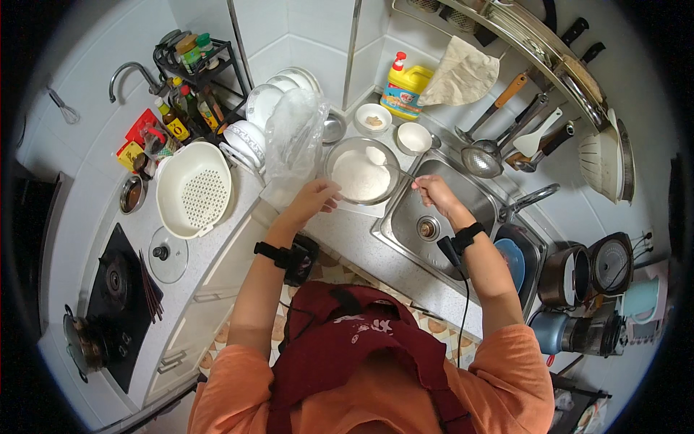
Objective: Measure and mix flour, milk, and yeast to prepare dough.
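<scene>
My right hand (435, 193) grips the handle of a metal spoon (391, 167); its bowl, heaped with white powder, is over a round bowl (331, 174) of white powder (358, 176). At that bowl's left rim is my left hand (314, 202), its fingers loosely curled; whether they touch the rim or the plastic bag I cannot tell. A clear plastic bag (295, 127) stands just left of the bowl. Behind it are a small white bowl (415, 138) and another white bowl (373, 117) with a little tan stuff inside.
The steel sink (406, 209) lies to the right below my right hand, its faucet (528, 200) beyond. Plates (264, 106), a cream colander (194, 190), a glass lid (168, 255) and a black stove (122, 304) are on the left. Utensils hang at the upper right.
</scene>
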### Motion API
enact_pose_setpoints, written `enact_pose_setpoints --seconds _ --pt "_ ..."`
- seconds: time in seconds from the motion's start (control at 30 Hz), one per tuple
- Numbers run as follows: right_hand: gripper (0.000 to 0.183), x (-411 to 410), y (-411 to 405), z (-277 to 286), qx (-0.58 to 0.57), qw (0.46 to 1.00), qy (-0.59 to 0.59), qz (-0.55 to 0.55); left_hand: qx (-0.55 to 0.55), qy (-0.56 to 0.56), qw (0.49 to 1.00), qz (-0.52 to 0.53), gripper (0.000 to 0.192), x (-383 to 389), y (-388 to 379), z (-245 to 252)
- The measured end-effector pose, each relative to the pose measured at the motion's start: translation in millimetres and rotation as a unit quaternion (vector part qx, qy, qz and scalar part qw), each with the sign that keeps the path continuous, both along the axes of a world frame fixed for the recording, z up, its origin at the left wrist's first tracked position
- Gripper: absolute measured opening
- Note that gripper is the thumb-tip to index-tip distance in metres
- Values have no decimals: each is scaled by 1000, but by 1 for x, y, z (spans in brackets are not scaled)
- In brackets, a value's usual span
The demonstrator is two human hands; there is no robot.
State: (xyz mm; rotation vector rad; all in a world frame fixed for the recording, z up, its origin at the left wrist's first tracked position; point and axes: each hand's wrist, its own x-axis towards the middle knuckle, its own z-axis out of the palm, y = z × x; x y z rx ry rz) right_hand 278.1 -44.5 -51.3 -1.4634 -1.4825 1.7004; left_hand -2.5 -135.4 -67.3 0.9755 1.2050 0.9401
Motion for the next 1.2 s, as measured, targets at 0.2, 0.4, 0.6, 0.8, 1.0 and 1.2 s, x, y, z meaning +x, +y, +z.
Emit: enact_pose_setpoints --seconds 0.2,0.4,0.6,0.8,1.0,1.2 --pt "18 3 3 14 -10 999 32 7 13 7 1000 5 20 -2 -2 13" --pt "18 -20 8 72 3 994 82 68 90 17 994 56 16 -23 -22 58" --pt "17 -75 7 115 75 987 44 136 250 312 876 270 32 -70 -15 62" --pt "10 -144 -9 70 618 614 -384 306 207 270 902 265 32 -87 8 38" --pt "6 -152 -13 61 661 600 -347 287 163 71 944 278 19 -97 10 35" --pt "6 -144 -9 68 631 641 -359 249 193 38 927 319 15 -81 8 44"
